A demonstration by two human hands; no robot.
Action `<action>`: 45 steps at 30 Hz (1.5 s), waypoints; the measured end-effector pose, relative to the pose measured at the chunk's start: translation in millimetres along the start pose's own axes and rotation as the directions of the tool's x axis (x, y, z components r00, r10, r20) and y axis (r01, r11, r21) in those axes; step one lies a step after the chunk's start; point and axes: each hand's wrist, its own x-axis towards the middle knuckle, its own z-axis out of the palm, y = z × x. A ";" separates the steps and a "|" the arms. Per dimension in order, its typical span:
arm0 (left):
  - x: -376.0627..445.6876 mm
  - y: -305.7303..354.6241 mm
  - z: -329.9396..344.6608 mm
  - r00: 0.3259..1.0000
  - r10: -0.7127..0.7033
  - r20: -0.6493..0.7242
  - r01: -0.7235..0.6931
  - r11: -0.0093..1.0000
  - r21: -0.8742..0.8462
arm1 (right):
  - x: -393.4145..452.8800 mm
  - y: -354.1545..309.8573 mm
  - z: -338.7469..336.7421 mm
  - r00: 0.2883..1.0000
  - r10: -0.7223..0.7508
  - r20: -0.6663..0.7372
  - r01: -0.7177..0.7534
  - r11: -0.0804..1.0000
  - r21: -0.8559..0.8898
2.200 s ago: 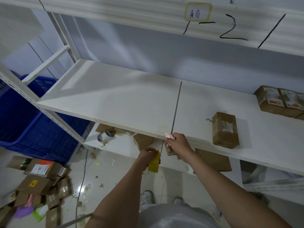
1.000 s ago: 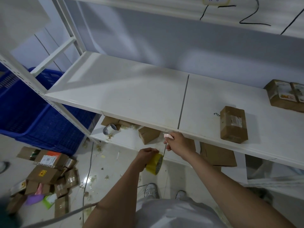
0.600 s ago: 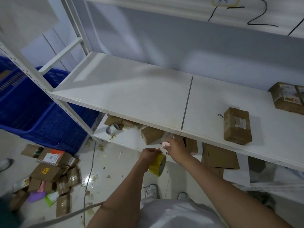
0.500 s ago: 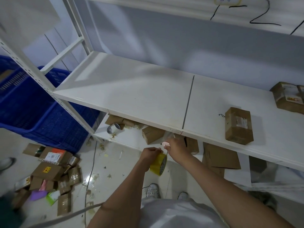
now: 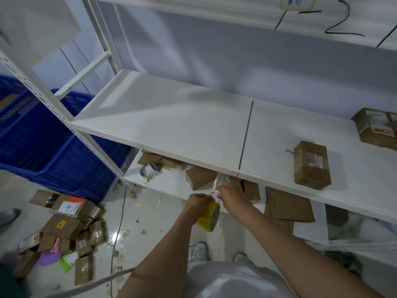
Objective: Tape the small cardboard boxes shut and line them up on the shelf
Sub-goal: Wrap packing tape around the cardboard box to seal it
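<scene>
The left hand (image 5: 198, 204) grips the tape roll (image 5: 209, 216) below the shelf (image 5: 193, 125) edge; the right hand (image 5: 228, 195) pinches the tape strip (image 5: 221, 180), stretching it, probably to tear. One box (image 5: 311, 164) waits on the shelf.

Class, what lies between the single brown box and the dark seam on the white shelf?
Head view: only bare white shelf between single brown cardboard box and dark seam.
</scene>
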 end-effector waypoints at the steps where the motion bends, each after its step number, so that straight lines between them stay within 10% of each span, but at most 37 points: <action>1: 0.2 0.3 0.6 1.000 -0.004 0.000 0.004 1.000 -0.007 | -1.7 2.9 1.4 1.000 0.001 0.006 -0.001 1.000 -0.011; 18: -4.9 -14.2 8.9 1.000 -0.008 -0.024 0.008 1.000 -0.021 | -36.5 66.4 -10.5 0.968 0.242 -0.070 -0.213 0.935 0.284; 33: -46.6 108.4 103.6 0.949 0.282 0.139 -0.274 0.959 -0.068 | -92.7 154.6 -133.3 0.683 0.561 -0.467 -0.202 0.760 0.618; 45: -82.4 181.6 176.1 0.896 0.425 0.128 -0.422 0.905 -0.048 | -121.9 271.0 -128.2 0.503 0.843 -0.189 -0.360 0.403 0.841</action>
